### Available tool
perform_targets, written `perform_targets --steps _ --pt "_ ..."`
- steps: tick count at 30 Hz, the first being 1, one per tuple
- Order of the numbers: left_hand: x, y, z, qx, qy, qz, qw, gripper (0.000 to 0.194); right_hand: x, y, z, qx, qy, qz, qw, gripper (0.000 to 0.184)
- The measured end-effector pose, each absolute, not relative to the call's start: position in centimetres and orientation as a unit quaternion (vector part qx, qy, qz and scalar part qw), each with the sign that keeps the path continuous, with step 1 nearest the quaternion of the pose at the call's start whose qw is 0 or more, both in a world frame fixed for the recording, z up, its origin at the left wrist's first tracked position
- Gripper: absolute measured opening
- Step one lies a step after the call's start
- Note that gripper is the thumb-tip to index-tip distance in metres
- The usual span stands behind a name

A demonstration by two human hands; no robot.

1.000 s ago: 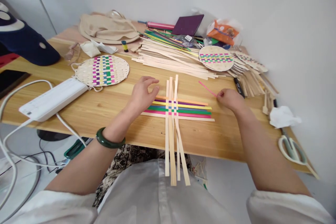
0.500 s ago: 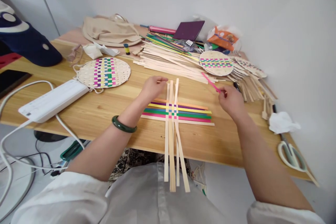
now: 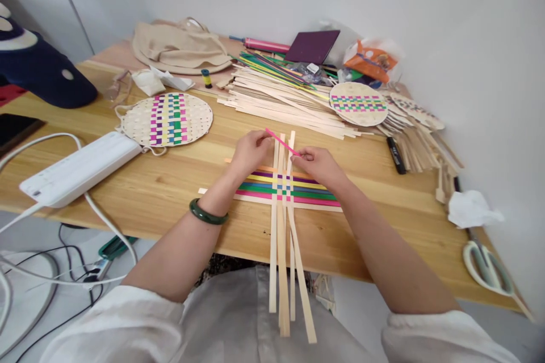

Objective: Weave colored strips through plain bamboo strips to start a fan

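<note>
A partly woven mat [image 3: 284, 187] lies on the wooden table [image 3: 162, 181]: coloured strips run crosswise and plain bamboo strips [image 3: 281, 255] run toward me past the table edge. My right hand [image 3: 317, 163] pinches a thin pink strip [image 3: 281, 141] over the far end of the plain strips. My left hand [image 3: 252, 150], with a green bangle on its wrist, has its fingers closed on the pink strip's other end, just left of the plain strips.
A pile of loose strips [image 3: 281, 99] lies behind the work. Round woven mats sit at left [image 3: 167, 119] and right [image 3: 358, 103]. A white power strip [image 3: 79, 167] with cables is at left; a black marker [image 3: 397, 154], tissue [image 3: 470, 210] and scissors [image 3: 487, 264] at right.
My right hand has carried the pink strip from the right side leftward to above the weave. My left hand has moved up to meet it and closed on the strip.
</note>
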State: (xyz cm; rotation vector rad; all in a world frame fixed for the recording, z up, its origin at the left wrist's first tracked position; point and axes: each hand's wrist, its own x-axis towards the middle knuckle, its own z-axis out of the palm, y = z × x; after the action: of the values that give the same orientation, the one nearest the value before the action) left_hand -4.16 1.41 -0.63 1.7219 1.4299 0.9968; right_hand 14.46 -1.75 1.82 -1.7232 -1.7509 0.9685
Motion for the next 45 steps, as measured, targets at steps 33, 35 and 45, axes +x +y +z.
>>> perform_targets --steps 33,35,45 --pt "-4.0 0.0 2.0 0.444 0.445 0.338 0.7 0.03 17.2 -3.1 4.6 -0.64 -0.656 0.218 0.336 0.023" --pt "-4.0 -0.1 2.0 0.452 0.449 0.344 0.69 0.028 17.9 -3.0 4.7 -0.679 -0.675 0.136 0.254 0.023" --pt "-4.0 0.0 1.8 0.389 0.472 0.355 0.707 0.026 18.6 -2.7 4.1 -0.619 -0.71 0.249 0.223 0.024"
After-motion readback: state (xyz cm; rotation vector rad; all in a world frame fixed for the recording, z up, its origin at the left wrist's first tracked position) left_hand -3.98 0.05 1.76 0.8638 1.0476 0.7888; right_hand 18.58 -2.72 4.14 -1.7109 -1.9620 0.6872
